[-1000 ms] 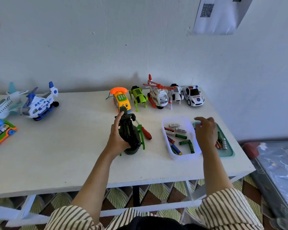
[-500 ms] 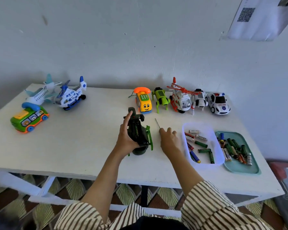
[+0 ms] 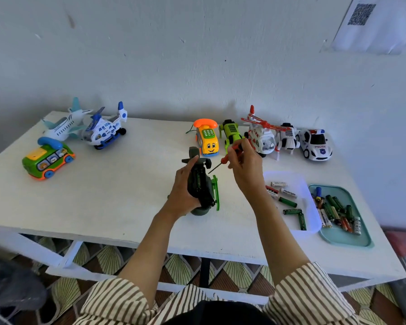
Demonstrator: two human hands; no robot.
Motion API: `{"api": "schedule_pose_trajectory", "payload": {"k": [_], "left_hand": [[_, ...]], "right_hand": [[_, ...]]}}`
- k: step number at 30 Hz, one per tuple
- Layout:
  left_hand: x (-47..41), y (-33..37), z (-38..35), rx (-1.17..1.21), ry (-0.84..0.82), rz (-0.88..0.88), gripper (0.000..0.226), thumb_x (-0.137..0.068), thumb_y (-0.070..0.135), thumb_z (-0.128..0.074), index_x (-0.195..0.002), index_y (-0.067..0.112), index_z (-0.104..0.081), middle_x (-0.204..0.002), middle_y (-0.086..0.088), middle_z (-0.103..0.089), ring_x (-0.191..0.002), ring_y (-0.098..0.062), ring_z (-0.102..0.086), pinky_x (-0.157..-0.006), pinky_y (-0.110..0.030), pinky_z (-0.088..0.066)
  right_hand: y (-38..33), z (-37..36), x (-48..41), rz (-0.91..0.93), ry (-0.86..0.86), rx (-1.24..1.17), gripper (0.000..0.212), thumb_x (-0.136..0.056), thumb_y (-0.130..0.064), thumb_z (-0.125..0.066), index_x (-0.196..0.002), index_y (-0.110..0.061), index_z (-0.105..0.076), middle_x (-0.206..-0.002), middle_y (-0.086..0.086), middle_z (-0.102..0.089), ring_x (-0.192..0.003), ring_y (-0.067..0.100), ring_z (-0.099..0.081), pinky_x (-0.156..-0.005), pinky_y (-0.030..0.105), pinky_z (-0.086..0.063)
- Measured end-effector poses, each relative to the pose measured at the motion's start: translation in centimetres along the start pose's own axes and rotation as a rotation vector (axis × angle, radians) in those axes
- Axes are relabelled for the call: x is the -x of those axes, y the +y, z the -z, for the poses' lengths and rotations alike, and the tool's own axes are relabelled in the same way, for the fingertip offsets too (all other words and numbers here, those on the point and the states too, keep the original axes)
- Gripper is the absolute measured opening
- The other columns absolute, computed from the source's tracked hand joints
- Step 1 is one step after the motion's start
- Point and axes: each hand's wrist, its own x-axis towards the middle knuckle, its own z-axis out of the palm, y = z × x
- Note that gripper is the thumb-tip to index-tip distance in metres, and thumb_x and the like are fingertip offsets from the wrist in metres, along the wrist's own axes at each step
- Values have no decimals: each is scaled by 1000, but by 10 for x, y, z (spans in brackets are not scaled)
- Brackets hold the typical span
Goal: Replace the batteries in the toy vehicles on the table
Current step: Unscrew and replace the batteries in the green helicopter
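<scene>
White counter (image 3: pixel 127 195) against a pale wall, seen from the head view.

Left arm is reaching forward from a striped sleeve. The left hand (image 3: pixel 183 191) is wrapping its fingers (image 3: pixel 191 164) round the dark green toy helicopter (image 3: pixel 201 188), thumb lying up along the tail. The toy is sitting near the middle of the counter, underside turned up, nose end resting on the surface. A green cell is showing in its belly.

Right arm is bending in from the right. The right hand (image 3: pixel 246 167) is hovering above the counter, just behind and right of the toy, fingers pinching the red handle of a screwdriver (image 3: pixel 222 160). The shaft is slanting down and left, its tip close to the toy's tail end; contact cannot be told.

Loose batteries (image 3: pixel 288 204) are lying in a white tray (image 3: pixel 312 227) right of the hands, more in a teal tray (image 3: pixel 361 241) beside it.
</scene>
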Motion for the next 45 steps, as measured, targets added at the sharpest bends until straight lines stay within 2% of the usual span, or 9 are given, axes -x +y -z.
{"api": "schedule_pose_trajectory", "payload": {"k": [8, 11, 16, 20, 22, 28, 36, 38, 45], "left_hand": [[-2, -8, -4, -35, 66, -82, 114, -59, 7, -89, -143, 42, -20, -151, -8, -11, -134, -8, -25, -102, -7, -28], [-1, -8, -2, -44, 81, -87, 115, -59, 7, -90, -140, 49, -20, -156, -3, 3, -137, -23, -34, -109, -26, -37], [1, -5, -2, -42, 91, -94, 109, -59, 5, -89, -139, 43, -26, -157, 0, 8, -138, -19, -32, -105, -19, -39], [2, 1, 0, -56, 70, -104, 107, -61, 3, -88, -139, 43, -25, -153, 7, 5, -129, 24, -15, -107, -39, -42], [2, 2, 0, -70, 66, -104, 107, -62, 3, -87, -139, 42, -24, -156, 2, 6, -129, 22, -13, -107, -39, -42], [-2, -3, -2, -93, 74, -124, 104, -64, -2, -83, -139, 39, -24, -156, -4, 8, -135, 10, -21, -96, -2, -36], [-1, -2, -1, -46, 64, -110, 114, -60, 3, -86, -137, 55, -20, -157, -1, 5, -136, 10, -20, -104, -25, -40], [-1, -1, -1, -51, 65, -105, 113, -61, 2, -87, -138, 51, -20, -156, -1, 3, -127, 26, -14, -104, -23, -37], [-3, -3, -2, -32, 43, -83, 114, -60, 3, -87, -138, 52, -21, -155, 6, 2, -128, 12, -23, -101, -11, -35]], "right_hand": [[-16, -4, 8, 106, -111, 4, 11, -94, -11, -52, -96, -2, -47, -70, 9, -61, -57, 20, -58, -59, 44, -52], [-20, -6, 10, 142, -110, 18, 15, -93, -20, -51, -95, -6, -46, -70, 16, -58, -58, 30, -54, -57, 49, -49], [-27, -9, 12, 179, -108, 14, 21, -91, -29, -48, -95, -9, -46, -72, 13, -61, -60, 28, -56, -57, 45, -49], [-27, -13, 15, 233, -162, 42, 13, -94, -17, -52, -98, -5, -48, -78, 11, -61, -65, 24, -56, -60, 36, -48], [-25, -15, 16, 257, -195, 73, 15, -94, -15, -53, -102, -3, -50, -81, 10, -61, -67, 23, -55, -61, 22, -46], [-21, -22, 28, 289, -241, 137, 13, -93, -10, -53, -103, -1, -52, -86, -4, -48, -69, 8, -41, -61, 3, -38], [-33, -23, -2, 250, -211, 96, 14, -96, -16, -48, -95, -2, -46, -66, -9, -45, -54, 6, -47, -51, 13, -33], [-35, -22, -9, 251, -185, 71, 16, -94, -18, -45, -94, -2, -45, -66, -5, -49, -56, 12, -49, -52, 17, -33], [-34, -17, -15, 238, -169, 33, 21, -95, -20, -44, -93, 2, -44, -68, 15, -55, -60, 30, -52, -55, 34, -38]]}}
